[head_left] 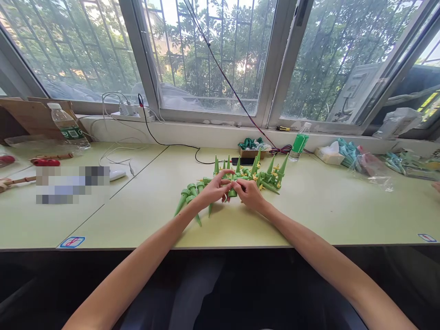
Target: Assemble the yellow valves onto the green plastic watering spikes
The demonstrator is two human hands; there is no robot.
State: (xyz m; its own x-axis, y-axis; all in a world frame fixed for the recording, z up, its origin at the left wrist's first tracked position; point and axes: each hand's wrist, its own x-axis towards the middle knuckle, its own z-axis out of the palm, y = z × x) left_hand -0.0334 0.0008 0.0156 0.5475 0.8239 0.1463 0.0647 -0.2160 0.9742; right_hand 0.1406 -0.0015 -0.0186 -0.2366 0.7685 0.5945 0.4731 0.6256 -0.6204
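Observation:
Both hands meet over the front half of the table, around one green plastic watering spike (233, 193) whose ribbed wide end points down toward me. My left hand (220, 188) has its fingers closed round the spike from the left. From the right, my right hand (248, 191) pinches at the spike's upper part; the fingertips hide what exactly is between them. Left of the hands lie several loose green spikes (182, 201) with ribbed caps. Behind and to the right, more green spikes (271, 170) stand or lie in a cluster, with small yellow valve pieces (261, 178) among them.
A phone (245, 161) lies behind the cluster, near a small cardboard box (252, 152). Water bottles stand at back right (300, 142) and far left (68, 126). Tissues (330, 152) and plastic bags (373, 167) lie at right. Cables (172, 144) cross the left table.

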